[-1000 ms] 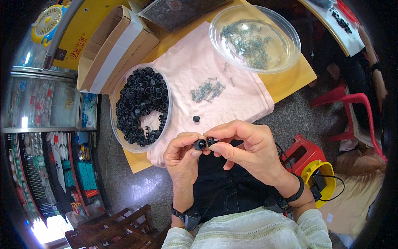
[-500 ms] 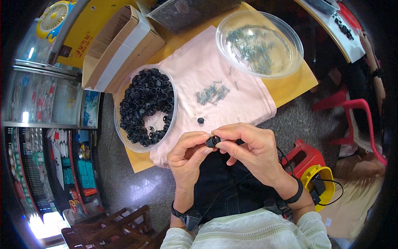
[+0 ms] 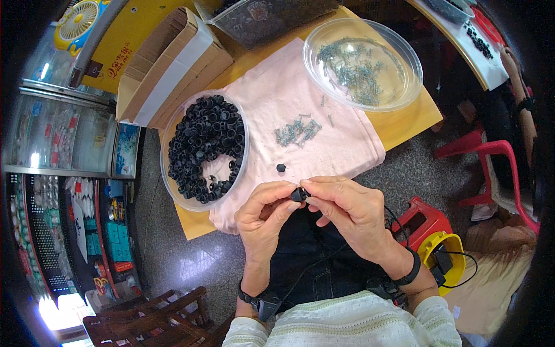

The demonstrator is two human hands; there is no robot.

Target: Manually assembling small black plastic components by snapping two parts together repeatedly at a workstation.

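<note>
Between my two hands, just past the near edge of the pink cloth, is a small black plastic cap [image 3: 298,195]. My left hand [image 3: 263,211] pinches it from the left with thumb and forefinger. Thumb and forefinger of my right hand [image 3: 347,208] close on its right side, and the fingertips hide part of it. Another black piece [image 3: 281,168] lies alone on the cloth beyond my hands. Farther off is a small heap of metal screws [image 3: 298,132]. At the left, a clear round tub [image 3: 245,156] holds many black caps [image 3: 205,139].
A clear round tub [image 3: 417,87] of screws stands at the far right of the pink cloth [image 3: 254,98]. An open cardboard box [image 3: 173,69] is at the far left. Right of me are a red stool [image 3: 425,217], a yellow bucket [image 3: 457,263] and a red chair [image 3: 491,150]. Another person's arm [image 3: 517,81] shows at far right.
Both hands stay together on the black cap, with only a slight shift of the fingers around it. The whole view has moved a little; the tubs and screws lie as before.
</note>
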